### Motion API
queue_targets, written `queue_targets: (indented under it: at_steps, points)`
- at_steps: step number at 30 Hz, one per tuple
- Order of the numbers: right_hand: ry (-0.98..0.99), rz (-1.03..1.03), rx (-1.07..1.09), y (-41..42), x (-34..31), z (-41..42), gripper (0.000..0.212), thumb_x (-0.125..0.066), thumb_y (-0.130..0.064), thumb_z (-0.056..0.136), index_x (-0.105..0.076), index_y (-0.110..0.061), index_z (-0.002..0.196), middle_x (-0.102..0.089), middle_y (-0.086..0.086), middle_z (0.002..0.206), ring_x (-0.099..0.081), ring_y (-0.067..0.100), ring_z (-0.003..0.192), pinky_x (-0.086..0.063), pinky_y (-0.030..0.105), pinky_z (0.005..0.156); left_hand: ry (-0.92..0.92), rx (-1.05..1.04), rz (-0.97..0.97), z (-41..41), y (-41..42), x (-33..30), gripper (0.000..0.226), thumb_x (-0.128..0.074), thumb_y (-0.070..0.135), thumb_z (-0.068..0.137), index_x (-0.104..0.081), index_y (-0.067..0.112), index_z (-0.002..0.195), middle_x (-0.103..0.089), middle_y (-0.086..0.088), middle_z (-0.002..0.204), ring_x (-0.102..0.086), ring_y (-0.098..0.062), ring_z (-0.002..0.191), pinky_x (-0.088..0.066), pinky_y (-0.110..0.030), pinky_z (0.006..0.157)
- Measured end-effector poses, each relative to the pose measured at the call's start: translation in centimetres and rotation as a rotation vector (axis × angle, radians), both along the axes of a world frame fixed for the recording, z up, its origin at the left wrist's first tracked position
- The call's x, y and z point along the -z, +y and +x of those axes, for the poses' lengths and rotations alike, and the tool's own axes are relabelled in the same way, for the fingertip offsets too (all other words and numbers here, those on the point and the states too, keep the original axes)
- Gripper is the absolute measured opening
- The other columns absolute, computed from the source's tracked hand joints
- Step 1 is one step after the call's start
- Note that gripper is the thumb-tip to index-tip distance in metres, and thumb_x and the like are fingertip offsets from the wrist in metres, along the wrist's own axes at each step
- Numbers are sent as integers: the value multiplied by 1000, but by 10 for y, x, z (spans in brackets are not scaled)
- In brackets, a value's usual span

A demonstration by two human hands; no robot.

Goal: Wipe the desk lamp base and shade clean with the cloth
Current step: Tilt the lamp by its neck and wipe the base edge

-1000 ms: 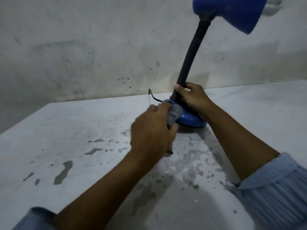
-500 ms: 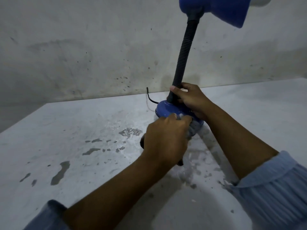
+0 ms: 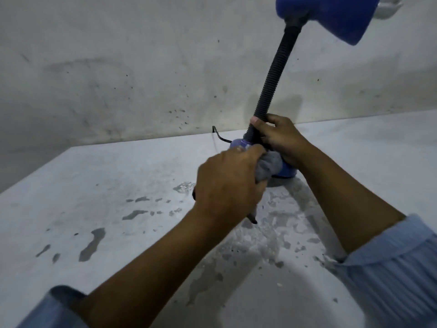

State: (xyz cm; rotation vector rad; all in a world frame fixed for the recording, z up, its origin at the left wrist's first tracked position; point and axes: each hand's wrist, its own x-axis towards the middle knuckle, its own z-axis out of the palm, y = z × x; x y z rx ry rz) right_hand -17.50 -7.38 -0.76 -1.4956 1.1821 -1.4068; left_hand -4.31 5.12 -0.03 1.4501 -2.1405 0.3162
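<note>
Both hands work: right hand (image 3: pixel 281 136) grips the neck (image 3: pixel 274 74) to steady it, left hand (image 3: pixel 227 183) presses the clenched cloth (image 3: pixel 269 165) on the base (image 3: pixel 287 171)

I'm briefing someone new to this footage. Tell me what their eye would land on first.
First, the bright blue lamp shade at the top right, on a black ribbed neck. Next, mid-frame, the left hand pressing a grey cloth on the blue base, while the right hand grips the neck's foot. Last, the blotchy grey table.
</note>
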Motion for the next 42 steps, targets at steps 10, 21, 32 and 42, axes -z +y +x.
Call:
queue_targets:
  at_steps: [10,21,32,42]
  points:
    - [92,-15,30,2,6,2,29,-72,-48,74,-66,-21,83,-73,5,87,-70,21,85,-55,42,86,142,-305,10,43,-28,1,28,-54,47,87,-61,30,109,-70,4,97,-63,-19,85,-39,-26,66]
    - [411,-81,26,4,8,12,37,-59,-52,83,-61,-19,99,-68,1,93,-61,14,82,-45,26,69,215,-282,96,47,-25,6,31,-55,46,88,-60,28,112,-69,4,101,-63,-19,89,-40,-26,71]
    - [752,43,-70,8,10,11,50,-28,-74,83,-47,-40,114,-60,-3,115,-53,25,109,-37,51,100,249,-262,94,48,-23,5,34,-58,45,87,-59,29,117,-69,1,106,-63,-22,93,-48,-31,79]
    - [921,-35,83,17,13,12,88,-5,-92,61,-63,-28,77,-65,10,89,-57,30,83,-47,44,83,258,-255,102,50,-17,-3,38,-58,45,87,-57,27,122,-68,1,111,-63,-20,96,-45,-28,80]
